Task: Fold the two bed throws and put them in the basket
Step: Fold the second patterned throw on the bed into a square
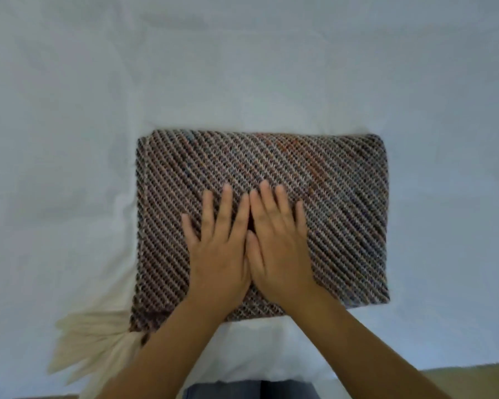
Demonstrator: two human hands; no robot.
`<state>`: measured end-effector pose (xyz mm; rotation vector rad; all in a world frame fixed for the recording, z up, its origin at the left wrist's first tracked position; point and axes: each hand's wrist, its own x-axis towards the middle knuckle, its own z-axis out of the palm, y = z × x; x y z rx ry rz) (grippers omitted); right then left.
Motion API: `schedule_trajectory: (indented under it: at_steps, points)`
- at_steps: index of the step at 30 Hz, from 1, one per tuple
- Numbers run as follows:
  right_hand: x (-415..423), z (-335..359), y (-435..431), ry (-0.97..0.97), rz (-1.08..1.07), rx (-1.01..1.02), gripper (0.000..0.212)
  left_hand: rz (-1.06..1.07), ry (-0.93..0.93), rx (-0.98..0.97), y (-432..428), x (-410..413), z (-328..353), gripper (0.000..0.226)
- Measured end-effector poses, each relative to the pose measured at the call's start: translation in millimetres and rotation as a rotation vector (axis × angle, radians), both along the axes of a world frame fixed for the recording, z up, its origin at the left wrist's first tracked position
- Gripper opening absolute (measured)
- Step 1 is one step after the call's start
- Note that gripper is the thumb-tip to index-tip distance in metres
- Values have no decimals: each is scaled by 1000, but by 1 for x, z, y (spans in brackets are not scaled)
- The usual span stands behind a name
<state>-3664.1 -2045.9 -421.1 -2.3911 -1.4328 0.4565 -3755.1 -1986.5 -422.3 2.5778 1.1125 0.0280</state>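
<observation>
A folded bed throw (343,203), woven in brown, grey and cream diagonal stripes, lies as a thick rectangle on the white bed (242,67). Cream fringe (92,344) sticks out from its near left corner. My left hand (219,249) and my right hand (277,243) lie flat side by side on the near middle of the throw, fingers straight, pressing on it. A second throw and the basket are not in view.
The white sheet spreads on all sides of the throw. The bed's near edge runs along the bottom, with a strip of tan floor (478,381) at the lower right and my legs in grey trousers (248,391) at the bottom centre.
</observation>
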Motion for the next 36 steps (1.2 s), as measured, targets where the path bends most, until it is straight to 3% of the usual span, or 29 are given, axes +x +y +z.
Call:
schedule_trajectory:
  at_steps: [3,9,12,14,16,18,21,23,26,28,31,36]
  points:
    - [8,-15,-25,-177,127,-138,52,-48,166,17,-18,-18,-12,55]
    - [53,-28,-74,-224,54,-258,55,106,223,-78,-9,-41,-22,67]
    - [70,-18,-91,-200,49,-305,62,166,160,-162,-4,-40,-13,71]
    - [84,-8,-94,-148,101,-222,64,322,43,-224,7,-42,-9,80]
    - [100,4,-89,-41,-59,-77,60,673,-165,-395,35,-46,-1,98]
    - [118,17,-75,220,-456,84,60,915,-344,-643,71,-53,3,106]
    - [140,24,-47,772,-870,62,67,901,-443,-962,107,-51,9,78]
    - [143,22,-32,875,-920,3,75,851,-490,-1149,115,-35,14,55]
    - [139,15,-18,704,-940,-72,100,775,-449,-1237,119,-17,17,55]
    - [139,12,-14,717,-953,-88,103,759,-429,-1271,120,-10,18,54]
    - [146,16,-9,875,-958,-41,77,779,-403,-1229,120,-6,19,59]
    - [128,28,-12,433,-826,42,40,778,-571,-981,101,-2,32,36]
